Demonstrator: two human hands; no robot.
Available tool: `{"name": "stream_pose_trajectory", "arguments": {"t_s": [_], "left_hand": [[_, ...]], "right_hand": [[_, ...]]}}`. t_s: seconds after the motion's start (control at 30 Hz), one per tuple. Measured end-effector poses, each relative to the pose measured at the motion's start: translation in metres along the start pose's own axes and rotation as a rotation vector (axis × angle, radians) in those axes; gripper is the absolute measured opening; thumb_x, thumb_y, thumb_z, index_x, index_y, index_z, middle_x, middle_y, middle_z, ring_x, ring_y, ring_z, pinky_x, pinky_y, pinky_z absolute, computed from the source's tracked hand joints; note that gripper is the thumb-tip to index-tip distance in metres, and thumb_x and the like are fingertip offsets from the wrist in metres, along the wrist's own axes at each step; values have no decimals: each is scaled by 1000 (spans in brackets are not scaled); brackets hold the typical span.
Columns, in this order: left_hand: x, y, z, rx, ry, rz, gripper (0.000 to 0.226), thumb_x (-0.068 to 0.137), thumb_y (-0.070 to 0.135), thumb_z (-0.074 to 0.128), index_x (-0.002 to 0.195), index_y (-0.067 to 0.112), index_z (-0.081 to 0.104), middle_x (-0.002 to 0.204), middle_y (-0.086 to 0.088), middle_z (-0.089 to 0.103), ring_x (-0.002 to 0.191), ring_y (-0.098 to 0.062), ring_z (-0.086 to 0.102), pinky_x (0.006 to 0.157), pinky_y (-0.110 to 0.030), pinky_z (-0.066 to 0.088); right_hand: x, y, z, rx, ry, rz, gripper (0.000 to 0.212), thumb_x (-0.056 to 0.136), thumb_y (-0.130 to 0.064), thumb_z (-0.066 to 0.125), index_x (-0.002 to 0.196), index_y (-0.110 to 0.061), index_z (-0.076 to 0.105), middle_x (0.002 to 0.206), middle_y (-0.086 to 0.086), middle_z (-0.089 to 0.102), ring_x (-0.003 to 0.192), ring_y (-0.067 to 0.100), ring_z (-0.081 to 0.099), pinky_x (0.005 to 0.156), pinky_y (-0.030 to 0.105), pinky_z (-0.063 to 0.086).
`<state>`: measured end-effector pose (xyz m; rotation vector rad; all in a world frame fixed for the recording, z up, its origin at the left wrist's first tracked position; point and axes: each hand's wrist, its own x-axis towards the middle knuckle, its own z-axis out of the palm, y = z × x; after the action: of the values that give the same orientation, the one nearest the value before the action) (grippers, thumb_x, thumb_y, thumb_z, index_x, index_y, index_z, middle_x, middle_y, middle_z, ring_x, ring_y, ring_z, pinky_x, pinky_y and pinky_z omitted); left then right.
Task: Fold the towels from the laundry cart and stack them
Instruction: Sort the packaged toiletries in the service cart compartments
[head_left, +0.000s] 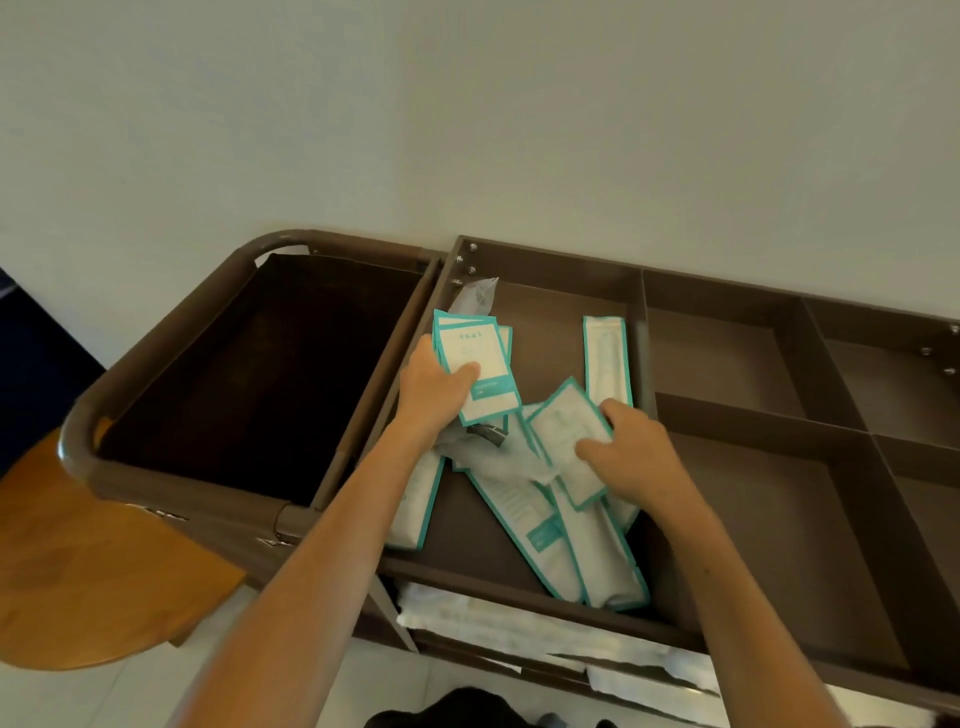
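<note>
**A:** Where are the hands?

**B:** Both are down in the left-end compartment of the brown metal laundry cart (644, 332), in its divided top tray. The left hand (434, 395) sits at ten o'clock of that compartment. Its fingers are curled round a small stack of white teal-edged paper packets (483, 364), with the thumb across the front one.

**A:** And the right hand?

**B:** The right hand (634, 447) is at three o'clock. Its fingers hook over the far edge of one square white packet with a teal border (566, 441), and the thumb presses on its face. That packet lies tilted on the heap.

**A:** What else is in there?

**B:** Long white teal-trimmed sachets (597, 566) fan out toward six o'clock. One more long sachet (605, 353) lies straight at one o'clock, and a crumpled clear plastic wrapper (475, 296) is at twelve.

**A:** The towels?

**B:** The white folded towels (467, 618) lie on the cart's lower shelf, showing under the tray's near rim at six o'clock of the view. Neither hand touches them.

**A:** Around the cart?

**B:** A dark fabric bag (260, 374) hangs in the frame at nine o'clock. A round orange-brown wooden worktop (78, 571) is at eight.
</note>
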<state>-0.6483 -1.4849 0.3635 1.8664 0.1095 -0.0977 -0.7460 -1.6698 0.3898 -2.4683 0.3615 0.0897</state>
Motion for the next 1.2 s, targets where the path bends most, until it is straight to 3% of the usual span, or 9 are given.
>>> {"name": "stream_pose_trajectory", "arguments": {"t_s": [0.07, 0.17, 0.37, 0.5, 0.63, 0.77, 0.87, 1.07, 1.2], "left_hand": [[0, 0, 0, -7, 8, -5, 32, 90, 16, 65, 112, 23, 43, 103, 9, 54, 80, -1, 59, 66, -21, 54], [1, -1, 2, 26, 1, -13, 33, 87, 18, 67, 111, 22, 45, 111, 3, 60, 91, -10, 64, 78, -34, 58], [-2, -1, 3, 81, -5, -13, 38, 83, 21, 71, 111, 20, 46, 116, -2, 61, 102, -17, 64, 84, -41, 58], [-1, -3, 1, 80, -14, -25, 42, 81, 22, 73, 113, 21, 46, 117, 0, 60, 105, -16, 63, 85, -40, 57], [-2, -1, 3, 68, -24, -25, 43, 82, 21, 74, 115, 21, 45, 118, 0, 59, 106, -16, 62, 85, -38, 57], [-7, 4, 7, 23, -81, -5, 48, 82, 18, 74, 122, 18, 48, 119, 3, 61, 104, -13, 63, 83, -34, 58], [-12, 9, 12, -88, -177, 19, 50, 82, 16, 75, 126, 17, 52, 119, 2, 65, 99, -10, 67, 76, -28, 59], [-15, 19, 20, -175, -313, 35, 49, 82, 20, 75, 126, 18, 54, 117, 3, 67, 97, -10, 69, 77, -28, 59], [-16, 30, 29, -229, -366, -2, 20, 94, 17, 59, 110, 30, 57, 109, 11, 68, 91, -3, 68, 69, -19, 56]], "right_hand": [[4, 0, -5, 87, 102, 53, 14, 83, -15, 57, 89, -6, 49, 77, 1, 51, 65, 16, 45, 54, 30, 34], [11, -6, -5, 98, 194, 57, 11, 85, -13, 52, 85, -11, 42, 79, 6, 53, 72, 28, 50, 57, 34, 37], [22, -14, 20, -244, -155, -13, 39, 85, -60, 52, 95, -24, 46, 98, -5, 50, 101, 21, 46, 85, 39, 42], [26, -7, 17, -201, -137, -26, 30, 88, -37, 59, 112, -26, 44, 119, 2, 49, 107, 23, 49, 96, 40, 39], [29, -3, 15, 33, -2, -4, 50, 86, -18, 65, 130, -19, 40, 123, 6, 47, 107, 24, 52, 86, 28, 40], [29, -7, 11, 436, 106, -19, 18, 88, -13, 65, 101, -20, 55, 103, -2, 63, 89, 12, 62, 72, 24, 48], [26, -10, 11, 674, 93, -33, 15, 87, -13, 68, 91, -26, 61, 92, -10, 68, 75, 1, 68, 61, 17, 55], [29, -7, 12, 803, 85, 28, 13, 90, -22, 65, 103, -23, 61, 100, -9, 69, 83, 6, 69, 63, 19, 56], [31, -2, 7, 869, 126, 43, 18, 89, -15, 66, 107, -14, 64, 98, -5, 71, 79, 5, 70, 59, 18, 53]]}}
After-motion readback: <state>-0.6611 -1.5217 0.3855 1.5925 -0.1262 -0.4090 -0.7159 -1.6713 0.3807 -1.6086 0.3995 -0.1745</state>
